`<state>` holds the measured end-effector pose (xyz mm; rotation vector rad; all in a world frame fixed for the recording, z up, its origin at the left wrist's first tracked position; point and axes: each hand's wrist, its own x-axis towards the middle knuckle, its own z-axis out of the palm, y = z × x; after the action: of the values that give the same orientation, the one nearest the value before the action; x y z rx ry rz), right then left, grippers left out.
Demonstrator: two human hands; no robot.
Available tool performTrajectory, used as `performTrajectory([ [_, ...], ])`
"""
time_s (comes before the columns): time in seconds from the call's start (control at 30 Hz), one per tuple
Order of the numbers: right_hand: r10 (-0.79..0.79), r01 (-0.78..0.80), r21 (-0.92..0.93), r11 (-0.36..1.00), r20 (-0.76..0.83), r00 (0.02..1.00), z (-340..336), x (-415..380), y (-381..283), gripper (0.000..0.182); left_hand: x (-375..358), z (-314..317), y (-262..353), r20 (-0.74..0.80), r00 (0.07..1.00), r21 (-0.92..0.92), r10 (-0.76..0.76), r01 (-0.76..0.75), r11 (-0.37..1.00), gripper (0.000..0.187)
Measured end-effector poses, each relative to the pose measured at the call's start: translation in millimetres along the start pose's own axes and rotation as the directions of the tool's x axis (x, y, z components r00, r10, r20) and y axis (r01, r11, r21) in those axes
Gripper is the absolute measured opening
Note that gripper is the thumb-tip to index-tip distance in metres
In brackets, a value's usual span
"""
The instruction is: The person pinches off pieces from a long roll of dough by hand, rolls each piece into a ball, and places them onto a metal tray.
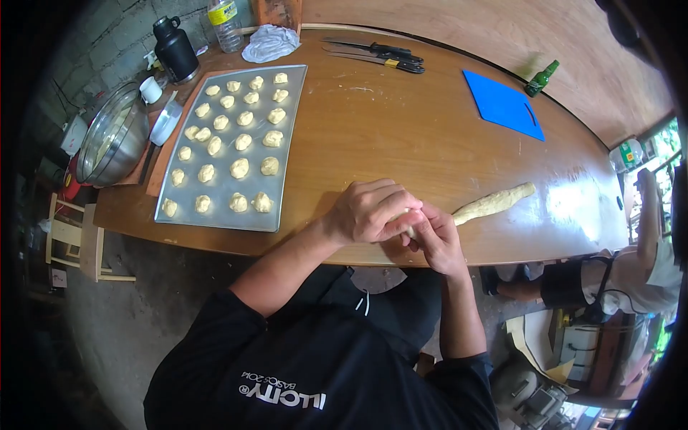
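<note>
The wooden table runs wide across the view, its near edge just in front of the person in a black shirt. On its left part lies a metal baking tray filled with small dough pieces set in rough rows. Left of the tray, at the table's left end, a steel mixing bowl sits tilted, with a white cup and a black flask beyond it at the far left corner. A clear plastic bottle and a crumpled white cloth lie at the far edge. 2 knives rest side by side further right, and a blue cutting board lies on the far right part, a small green bottle just beyond it.

A dough roll stretches on the table at near right, its left end reaching into the hands. The left hand is curled over that end, fingers closed around a bit of dough. The right hand touches the left, its fingers pinching the same pale piece between them. Both hands meet just above the table's near edge
</note>
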<state>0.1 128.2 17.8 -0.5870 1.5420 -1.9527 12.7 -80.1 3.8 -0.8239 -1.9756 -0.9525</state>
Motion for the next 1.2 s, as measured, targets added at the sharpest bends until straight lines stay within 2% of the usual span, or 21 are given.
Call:
performTrajectory([
  [0.07,-0.081,0.075,-0.244,0.967,-0.015,0.997,-6.1,1.7,9.6,0.033,2.1,-3.7,-2.9,-0.004,1.000,-0.024,0.001,-0.001,1.000,0.024],
  [0.1,-0.085,0.077,-0.246,0.966,-0.022,0.996,-4.2,1.3,7.1,0.033,0.2,-8.1,-3.6,0.043,0.992,0.012,-0.114,0.114,0.993,0.026],
  [0.13,-0.081,0.060,-0.331,0.942,-0.050,0.995,0.5,0.4,3.4,0.031,-1.2,-9.5,-3.7,0.089,0.969,0.050,-0.229,0.226,0.973,0.028],
  [0.17,-0.077,0.037,-0.411,0.911,-0.083,0.994,3.4,-1.7,2.4,0.029,-4.1,-6.1,-2.2,0.064,0.942,-0.027,-0.330,0.332,0.943,0.034],
  [0.2,-0.076,0.030,-0.409,0.912,-0.098,0.992,2.1,-2.4,4.4,0.029,-1.4,-5.8,0.9,0.075,0.942,-0.039,-0.327,0.331,0.943,0.034],
  [0.27,-0.198,0.137,-0.573,0.808,-0.045,0.979,-3.0,2.3,8.9,0.025,7.2,-9.6,7.9,0.193,0.785,-0.211,-0.589,0.619,0.756,0.036],
  [0.3,-0.307,0.211,-0.720,0.661,-0.002,0.952,-2.1,3.1,2.9,0.027,6.6,-11.4,7.9,0.223,0.745,-0.167,-0.628,0.664,0.728,0.041],
  [0.33,-0.308,0.210,-0.722,0.659,-0.005,0.951,5.3,4.5,-1.0,0.027,8.0,-11.0,8.9,0.225,0.747,-0.170,-0.625,0.662,0.730,0.041],
  [0.4,-0.561,0.245,-0.847,0.471,-0.073,0.825,23.2,7.8,-3.3,0.038,7.7,-11.0,14.3,0.236,0.702,-0.171,-0.672,0.711,0.682,0.038],
  [0.47,-0.504,0.207,-0.872,0.444,-0.052,0.862,14.4,4.8,1.5,0.043,6.6,-9.6,16.5,0.226,0.687,-0.164,-0.691,0.726,0.668,0.036],
  [0.53,-0.507,0.218,-0.939,0.266,0.056,0.860,9.9,5.8,4.9,0.041,5.8,-8.8,20.9,0.211,0.672,-0.157,-0.710,0.740,0.654,0.036],
  [0.57,-0.506,0.219,-0.939,0.266,0.057,0.860,9.1,5.9,5.5,0.041,6.2,-8.8,26.1,0.205,0.662,-0.238,-0.721,0.748,0.619,0.034],
  [0.63,-0.514,0.237,-0.937,0.256,0.076,0.855,9.2,4.6,6.9,0.030,5.9,-5.4,29.9,0.201,0.650,-0.317,-0.733,0.751,0.580,0.033],
  [0.7,-0.520,0.263,-0.932,0.250,0.100,0.849,10.0,6.0,8.2,0.025,4.2,-1.5,27.1,0.107,0.782,-0.195,-0.614,0.622,0.759,0.034],
  [0.77,-0.592,0.299,-0.922,0.246,0.101,0.800,11.2,7.0,11.4,0.021,4.0,-0.8,24.7,0.120,0.780,-0.169,-0.614,0.626,0.761,0.035],
  [0.83,-0.575,0.293,-0.918,0.267,0.092,0.813,13.1,5.8,9.7,0.023,2.7,-1.4,23.0,0.131,0.770,-0.141,-0.624,0.638,0.757,0.037],
  [0.93,-0.575,0.303,-0.900,0.315,0.074,0.815,13.9,1.7,13.2,0.024,1.9,-1.3,21.3,0.116,0.809,-0.083,-0.577,0.587,0.806,0.039],
  [1.0,-0.567,0.291,-0.891,0.347,0.047,0.822,13.5,0.6,12.6,0.024,1.5,-1.8,21.8,0.062,0.894,0.168,-0.445,0.430,0.887,0.038],
  [1.07,-0.540,0.261,-0.861,0.438,-0.020,0.841,14.7,-0.4,9.2,0.021,0.5,-0.7,17.3,0.058,0.907,0.221,-0.417,0.396,0.891,0.036],
  [1.13,-0.518,0.239,-0.850,0.469,-0.046,0.854,15.5,-2.0,8.6,0.019,2.2,-2.7,7.0,0.029,0.974,0.269,-0.225,0.209,0.940,0.038],
  [1.2,-0.429,0.158,-0.878,0.452,-0.059,0.901,18.4,-14.1,4.1,0.017,6.8,-25.1,-17.6,0.084,0.985,0.439,-0.149,0.098,0.893,0.038],
])
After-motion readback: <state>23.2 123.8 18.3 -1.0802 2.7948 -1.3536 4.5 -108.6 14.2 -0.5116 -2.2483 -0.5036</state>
